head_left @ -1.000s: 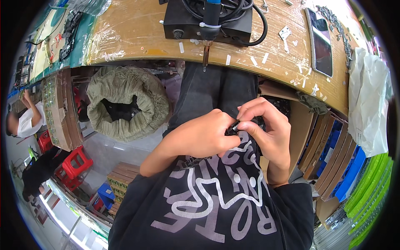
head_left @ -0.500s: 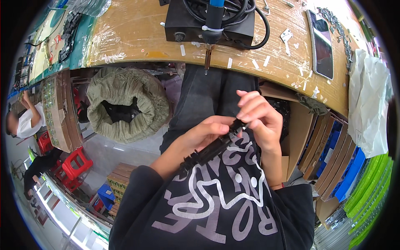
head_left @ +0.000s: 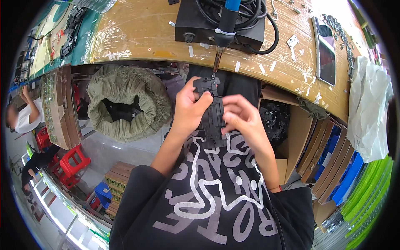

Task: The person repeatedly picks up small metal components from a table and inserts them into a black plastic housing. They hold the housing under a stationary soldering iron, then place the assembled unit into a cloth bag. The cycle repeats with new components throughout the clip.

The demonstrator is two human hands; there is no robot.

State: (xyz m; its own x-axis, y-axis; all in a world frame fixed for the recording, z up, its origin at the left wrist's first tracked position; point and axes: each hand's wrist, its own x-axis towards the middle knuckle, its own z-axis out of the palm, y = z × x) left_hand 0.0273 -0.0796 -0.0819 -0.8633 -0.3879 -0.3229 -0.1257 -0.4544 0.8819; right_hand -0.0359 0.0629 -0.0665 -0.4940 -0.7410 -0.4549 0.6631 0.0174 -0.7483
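My left hand [head_left: 188, 111] grips a long black plastic chassis [head_left: 213, 112] with moulded ribs and recesses, its thumb across the upper face. The part is held lengthwise in front of my shirt. Just above its far end hangs the slim metal tip of a corded hand tool [head_left: 225, 31] with a blue and black handle; whether tip and part touch I cannot tell. Beside the chassis's right edge, my right hand [head_left: 241, 118] has its fingers bent and apart, slightly blurred, with nothing visible in them.
On the wrapped bench stand a black box [head_left: 183, 26] with coiled cable, a phone [head_left: 324, 52] and scattered screws. A green fabric-rimmed container [head_left: 125, 79] is at left; an open carton [head_left: 298, 129] at right holds black parts. Another person [head_left: 31, 114] sits far left.
The chassis has moved up and away from my lap, turned from slanting to nearly straight, its far end now under the tool tip. My right hand has come down to its right side.
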